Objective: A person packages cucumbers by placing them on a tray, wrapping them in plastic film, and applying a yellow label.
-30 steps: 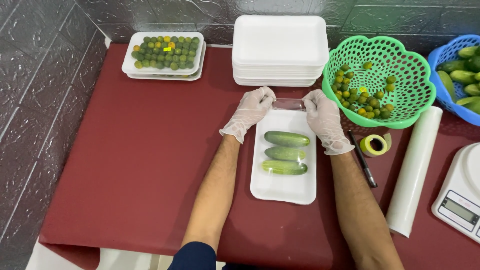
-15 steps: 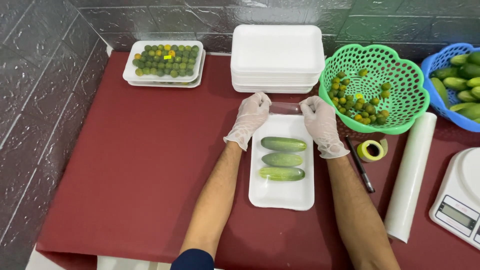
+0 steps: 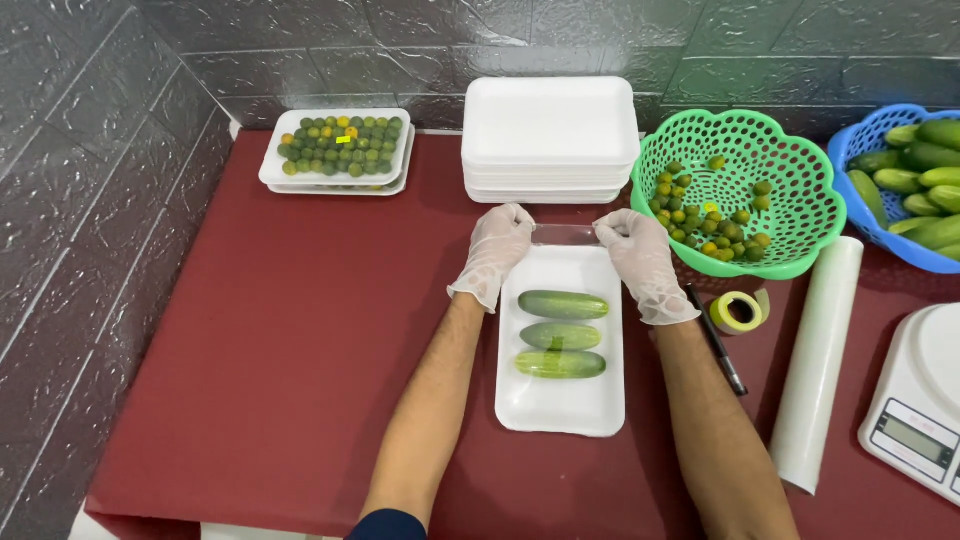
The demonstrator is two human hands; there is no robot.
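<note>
A dark red table (image 3: 300,350) carries everything. At its far edge a stack of white foam trays (image 3: 550,135) stands beside a green basket (image 3: 800,200) of small limes and a blue basket (image 3: 880,215) of cucumbers. A roll of clear film (image 3: 815,370) lies at the right, near a white scale (image 3: 915,400). In the middle sits a white foam tray (image 3: 555,405) holding three cucumbers (image 3: 560,334) side by side. At its far end the gloved left hand (image 3: 495,250) and gloved right hand (image 3: 640,260) each pinch an end of a clear strip of tape (image 3: 565,234) stretched between them, just above the tray's rim
</note>
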